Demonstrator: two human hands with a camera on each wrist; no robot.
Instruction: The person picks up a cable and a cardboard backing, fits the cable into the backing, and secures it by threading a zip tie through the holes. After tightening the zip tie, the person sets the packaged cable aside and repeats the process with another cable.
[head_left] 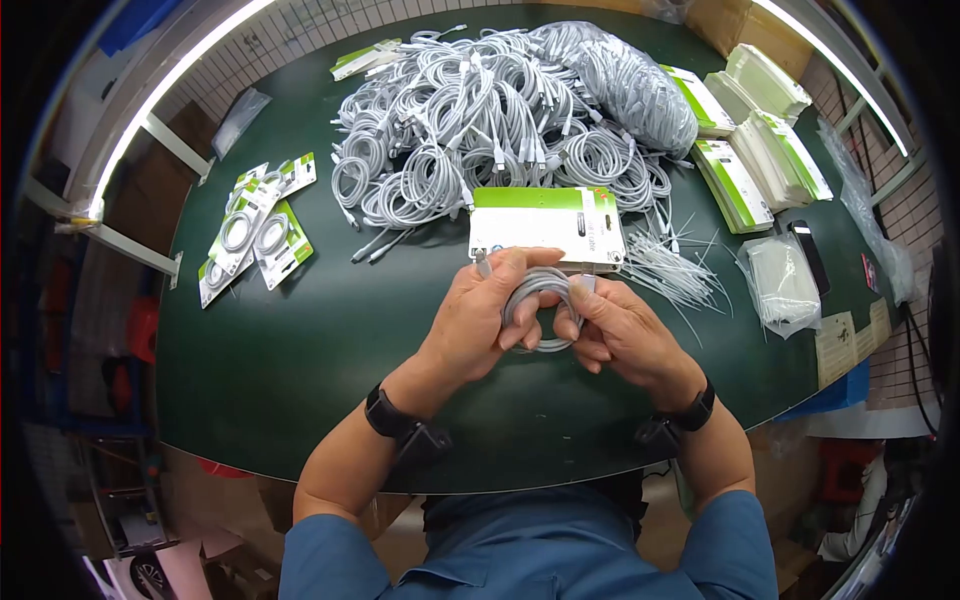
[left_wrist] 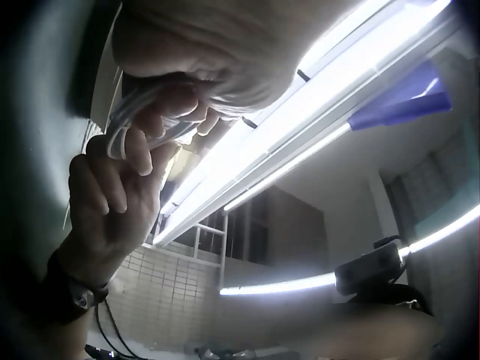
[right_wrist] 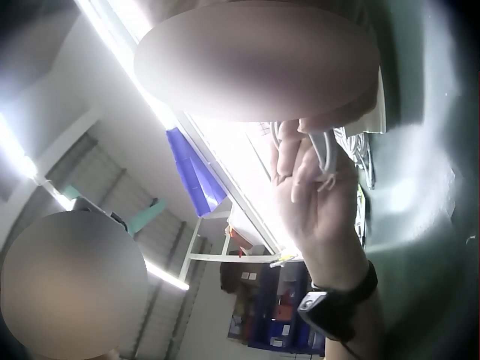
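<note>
A coiled light-grey cable (head_left: pixel 540 281) is held between both hands over the near middle of the table. My left hand (head_left: pixel 468 318) grips the left side of the loops, and a connector end (head_left: pixel 484 264) sticks up by its thumb. On the other side my right hand (head_left: pixel 632 332) pinches the coil near another plug (head_left: pixel 586 284). In the left wrist view the loops (left_wrist: pixel 117 141) pass between the fingers of both hands. Part of the cable (right_wrist: pixel 324 154) shows in the right wrist view. Just beyond the hands lies a green-and-white packaging card (head_left: pixel 545 225).
A large pile of coiled cables (head_left: pixel 440 130) fills the back, beside a plastic bag of cables (head_left: pixel 630 85). Thin white ties (head_left: pixel 675 270) lie to the right. Stacks of cards (head_left: pixel 735 185), a wrapped white packet (head_left: pixel 782 285) and a phone (head_left: pixel 808 255) stand farther right. Carded cables (head_left: pixel 255 235) lie left.
</note>
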